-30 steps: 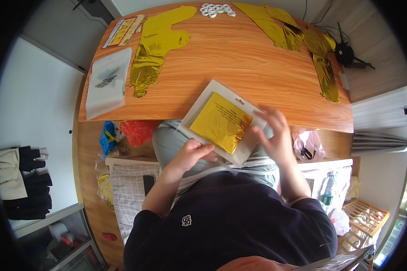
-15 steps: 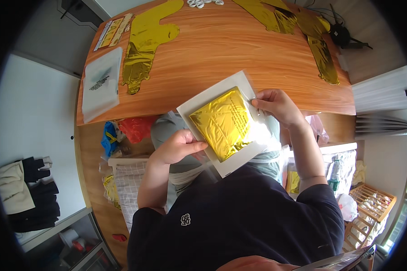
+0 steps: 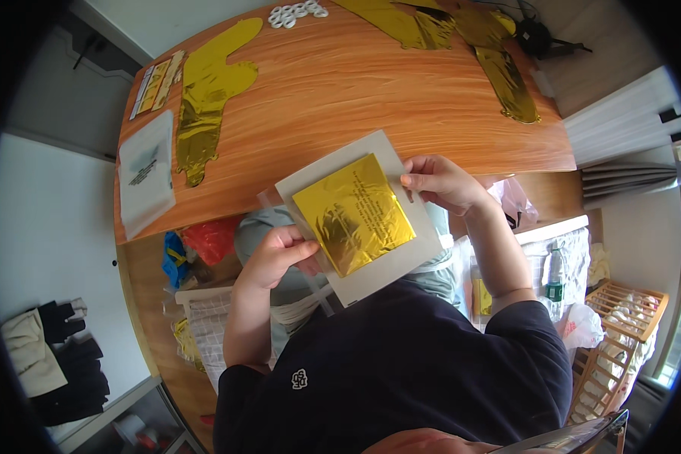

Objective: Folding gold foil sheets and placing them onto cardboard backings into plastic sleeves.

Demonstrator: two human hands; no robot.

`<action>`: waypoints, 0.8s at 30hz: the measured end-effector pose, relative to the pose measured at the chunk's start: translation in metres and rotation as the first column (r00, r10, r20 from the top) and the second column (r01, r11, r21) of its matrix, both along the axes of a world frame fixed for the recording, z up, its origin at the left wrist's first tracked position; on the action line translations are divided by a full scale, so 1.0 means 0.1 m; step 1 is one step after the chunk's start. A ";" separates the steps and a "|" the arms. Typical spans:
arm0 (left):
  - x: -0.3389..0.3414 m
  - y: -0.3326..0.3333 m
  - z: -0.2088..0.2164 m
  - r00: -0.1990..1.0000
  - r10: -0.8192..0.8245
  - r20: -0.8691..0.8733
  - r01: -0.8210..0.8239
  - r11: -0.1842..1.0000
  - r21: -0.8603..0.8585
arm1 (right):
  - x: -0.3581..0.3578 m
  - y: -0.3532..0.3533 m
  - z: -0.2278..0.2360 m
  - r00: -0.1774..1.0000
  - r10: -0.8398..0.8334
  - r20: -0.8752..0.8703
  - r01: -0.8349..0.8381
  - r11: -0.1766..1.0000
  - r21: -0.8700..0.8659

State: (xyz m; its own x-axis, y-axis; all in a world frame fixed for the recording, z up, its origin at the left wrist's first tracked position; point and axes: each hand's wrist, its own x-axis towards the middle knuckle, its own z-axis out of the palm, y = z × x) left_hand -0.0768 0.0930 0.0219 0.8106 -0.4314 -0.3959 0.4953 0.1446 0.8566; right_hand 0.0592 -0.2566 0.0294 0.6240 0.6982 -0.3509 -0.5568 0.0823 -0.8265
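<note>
Both hands hold a square folded gold foil balloon (image 3: 356, 216), which lies flat against a pale grey-white card (image 3: 386, 274). Dark print runs across the foil. Strips of clear plastic stick out past the card's left side, so it seems to be in a transparent sleeve. My left hand (image 3: 280, 253) pinches the lower left edge, its thumb on the front. At the upper right edge, my right hand (image 3: 443, 184) grips between thumb and fingers. The card is tilted above my lap, just off the table's near edge.
On the wooden table (image 3: 310, 98) lie flat gold foil balloons (image 3: 208, 91) at left and more foil shapes (image 3: 507, 91) at right. White rings (image 3: 295, 13) sit at the back. A stack of clear bags (image 3: 147, 174) rests near the left edge. A bottle (image 3: 556, 280) stands right of me.
The card has turned slightly and its bright glare is gone. The table and surroundings have shifted left in the picture. Both hands keep their grip.
</note>
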 end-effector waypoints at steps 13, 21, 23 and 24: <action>0.05 -0.27 -0.25 0.881 0.466 0.080 -0.466 0.884 -0.022 | 1.26 -2.04 0.08 0.155 0.130 0.979 0.981 0.096 -0.168; 0.16 -0.21 0.01 0.829 -0.554 0.076 0.545 0.831 0.112 | 2.00 -2.67 0.02 0.448 0.416 0.791 0.891 -0.276 -0.360; 0.15 -0.24 0.13 0.731 -0.675 0.104 0.678 0.735 0.007 | 2.07 -2.75 -0.05 0.538 0.419 0.731 0.838 -0.357 -0.412; 0.17 -0.22 0.21 0.744 -0.662 0.089 0.664 0.748 0.005 | 2.10 -2.76 -0.05 0.544 0.410 0.732 0.834 -0.360 -0.419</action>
